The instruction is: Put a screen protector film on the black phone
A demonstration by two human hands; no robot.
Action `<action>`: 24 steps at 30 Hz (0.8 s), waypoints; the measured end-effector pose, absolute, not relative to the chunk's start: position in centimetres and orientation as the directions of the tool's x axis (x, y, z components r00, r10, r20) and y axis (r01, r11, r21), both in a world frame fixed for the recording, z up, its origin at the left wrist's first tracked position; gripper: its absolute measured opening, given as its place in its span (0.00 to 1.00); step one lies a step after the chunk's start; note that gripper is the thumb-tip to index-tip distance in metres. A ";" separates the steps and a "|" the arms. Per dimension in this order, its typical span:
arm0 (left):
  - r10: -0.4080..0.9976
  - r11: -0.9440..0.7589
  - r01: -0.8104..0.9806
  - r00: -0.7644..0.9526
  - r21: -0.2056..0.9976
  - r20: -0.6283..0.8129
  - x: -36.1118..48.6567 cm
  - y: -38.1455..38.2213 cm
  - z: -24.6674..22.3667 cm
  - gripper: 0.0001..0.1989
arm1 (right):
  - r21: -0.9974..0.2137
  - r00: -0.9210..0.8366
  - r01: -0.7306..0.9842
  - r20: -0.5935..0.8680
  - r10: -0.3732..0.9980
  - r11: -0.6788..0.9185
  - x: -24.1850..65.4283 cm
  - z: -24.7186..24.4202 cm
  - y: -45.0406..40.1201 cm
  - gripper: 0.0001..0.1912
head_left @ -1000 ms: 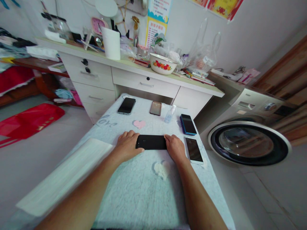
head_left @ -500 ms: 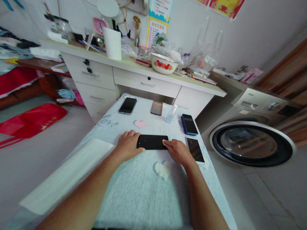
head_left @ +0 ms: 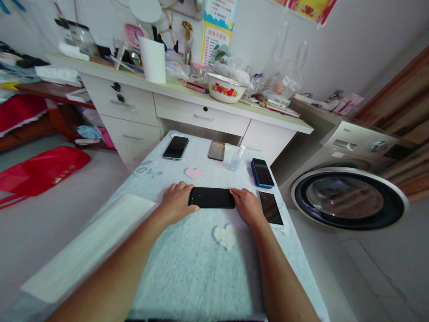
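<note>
A black smartphone (head_left: 212,198) lies crosswise on the cloth-covered table, its dark back facing up. My left hand (head_left: 177,202) grips its left end, thumb along the near edge and fingers at the far side. At the right end, my right hand (head_left: 247,205) is closed, its fingertips pressed together at the far right corner; whatever they pinch, if anything, is too small to make out. Just right of that hand lies a white-edged phone (head_left: 271,208), with a blue-edged phone (head_left: 262,172) behind it.
Farther back on the table (head_left: 187,273) are another dark phone (head_left: 176,148), a brownish phone case (head_left: 216,150) and a clear spray bottle (head_left: 236,159). A long whitish strip (head_left: 90,246) lies along the left edge. A cluttered desk (head_left: 201,112) stands behind, a washing machine (head_left: 348,179) at right.
My right fingertips have moved off the phone's back to its far right corner. My left hand keeps its hold on the left end. The whole view has shifted slightly.
</note>
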State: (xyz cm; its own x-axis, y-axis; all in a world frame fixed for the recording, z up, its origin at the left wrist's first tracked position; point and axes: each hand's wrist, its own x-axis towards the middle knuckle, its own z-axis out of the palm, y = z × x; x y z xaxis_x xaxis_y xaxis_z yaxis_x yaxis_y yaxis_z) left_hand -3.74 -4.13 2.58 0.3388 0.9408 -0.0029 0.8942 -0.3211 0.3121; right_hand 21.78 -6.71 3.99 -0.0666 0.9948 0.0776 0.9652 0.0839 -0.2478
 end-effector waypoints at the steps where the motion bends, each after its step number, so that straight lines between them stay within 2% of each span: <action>1: 0.941 -0.320 0.895 0.338 0.312 -0.002 -3.8 -4.1 2.6 0.33 | -0.253 -0.069 0.964 0.075 0.995 0.086 21.8 4.0 -6.7 0.18; 7: 0.943 -0.317 0.894 0.334 0.317 -0.001 -3.8 -4.2 2.7 0.32 | -0.300 -0.178 0.935 0.067 0.982 0.190 22.8 4.3 -7.0 0.17; 13: 0.947 -0.300 0.901 0.322 0.315 -0.018 -3.7 -4.2 2.8 0.31 | -0.454 -0.327 0.832 0.062 0.943 0.318 23.9 5.0 -7.6 0.17; 20: 0.946 -0.309 0.897 0.323 0.317 0.009 -3.9 -4.0 2.1 0.33 | -0.708 -0.389 0.659 -0.031 0.921 0.254 24.3 6.0 -8.3 0.15; 24: 0.947 -0.305 0.897 0.323 0.321 -0.002 -3.9 -4.0 2.1 0.33 | -0.779 -0.410 0.593 -0.077 0.909 0.202 24.9 5.5 -8.3 0.15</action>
State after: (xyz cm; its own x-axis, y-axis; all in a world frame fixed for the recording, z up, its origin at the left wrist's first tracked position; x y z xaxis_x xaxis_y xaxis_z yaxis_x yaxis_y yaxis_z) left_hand -3.90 -4.02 2.11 0.3226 0.9465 -0.0021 0.8966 -0.3048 0.3213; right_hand 24.88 -8.32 5.55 -0.4096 0.9090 -0.0767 0.5932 0.2016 -0.7794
